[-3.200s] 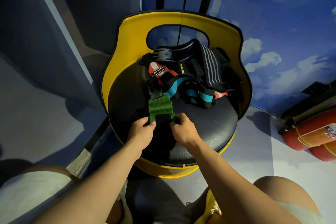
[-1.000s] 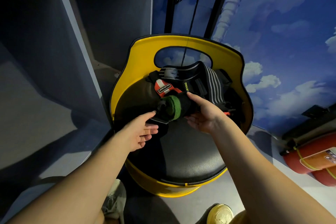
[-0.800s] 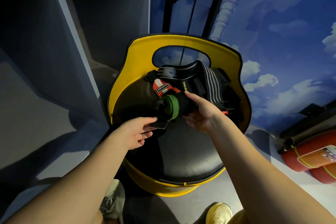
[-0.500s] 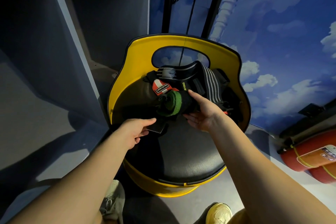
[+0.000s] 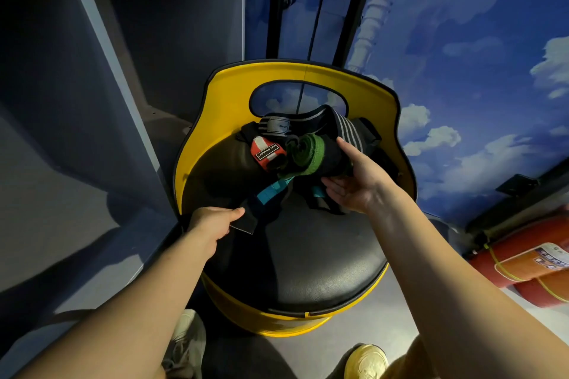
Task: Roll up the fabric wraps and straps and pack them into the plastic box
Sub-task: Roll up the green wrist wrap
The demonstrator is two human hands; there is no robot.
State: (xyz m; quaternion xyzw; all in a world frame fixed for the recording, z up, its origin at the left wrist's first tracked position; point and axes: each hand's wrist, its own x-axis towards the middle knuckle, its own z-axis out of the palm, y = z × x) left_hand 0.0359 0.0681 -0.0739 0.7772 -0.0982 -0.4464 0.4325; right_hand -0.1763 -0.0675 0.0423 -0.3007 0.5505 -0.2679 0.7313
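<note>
A pile of wraps and straps [image 5: 348, 132] lies at the back of the black seat [image 5: 308, 261] of a yellow tub chair [image 5: 301, 77]. A rolled green-and-black wrap [image 5: 308, 152] sits on the pile beside a red-and-white strap [image 5: 266, 152]. My right hand [image 5: 357, 184] holds the roll's black end, thumb on top and fingers underneath. My left hand [image 5: 212, 221] pinches the black end of a blue-and-black strap [image 5: 271, 191], which stretches from the pile toward the seat's front left. No plastic box is in view.
Grey shelf cubbies [image 5: 92, 71] stand to the left of the chair. Red fire extinguishers [image 5: 523, 261] lie on the floor at the right. A blue cloud-painted wall [image 5: 462, 40] is behind. My shoes [image 5: 366, 360] are on the floor below the seat.
My right hand has carried the green roll back onto the pile. My left hand has drawn the blue-and-black strap's end out toward the front left.
</note>
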